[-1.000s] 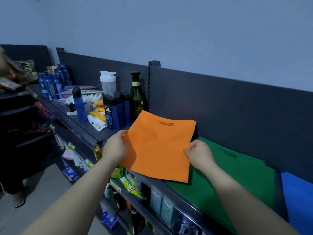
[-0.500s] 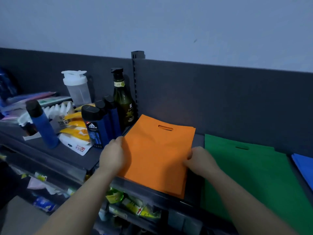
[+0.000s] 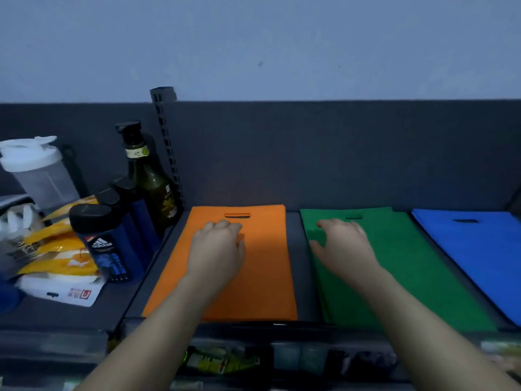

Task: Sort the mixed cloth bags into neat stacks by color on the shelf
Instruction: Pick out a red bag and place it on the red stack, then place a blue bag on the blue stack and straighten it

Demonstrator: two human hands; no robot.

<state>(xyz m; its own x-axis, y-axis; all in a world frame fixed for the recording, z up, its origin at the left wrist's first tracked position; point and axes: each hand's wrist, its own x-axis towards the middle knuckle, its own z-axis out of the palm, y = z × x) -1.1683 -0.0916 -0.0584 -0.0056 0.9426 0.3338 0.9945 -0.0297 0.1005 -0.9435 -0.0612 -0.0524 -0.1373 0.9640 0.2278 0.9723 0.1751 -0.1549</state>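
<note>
Head view of a dark grey metal shelf (image 3: 293, 266) with three flat piles of non-woven cloth bags, each with a cut-out handle slot at its far end.

The left hand (image 3: 217, 249) lies palm down on the orange cloth bag pile (image 3: 262, 277). Its fingers are close together and slightly bent, with their tips on the cloth just short of the handle slot. It grips nothing.

The right hand (image 3: 344, 246) rests on the green cloth bag pile (image 3: 417, 272). Its fingers are spread and relaxed, the thumb points out toward the left hand, and nothing is pinched. A bare strip of shelf separates the two hands and their piles.

Outward of the right hand, beyond the green pile and apart from it, lies the blue cloth bag pile (image 3: 479, 249); its edges run at a slant to the green ones. All three piles reach back nearly to the dark back panel (image 3: 338, 153) ahead of the fingertips.

Outward of the left hand stand:
- a dark green pump bottle (image 3: 153, 190), upright beside a slotted upright post (image 3: 166, 142);
- a row of dark blue black-capped bottles (image 3: 105, 244), nearer the viewer;
- a clear shaker cup with a white lid (image 3: 36, 170), farther out;
- yellow packets (image 3: 56, 249);
- a white packet (image 3: 67, 292).

Below both wrists, packaged goods on a lower tier are too blurred to identify.
</note>
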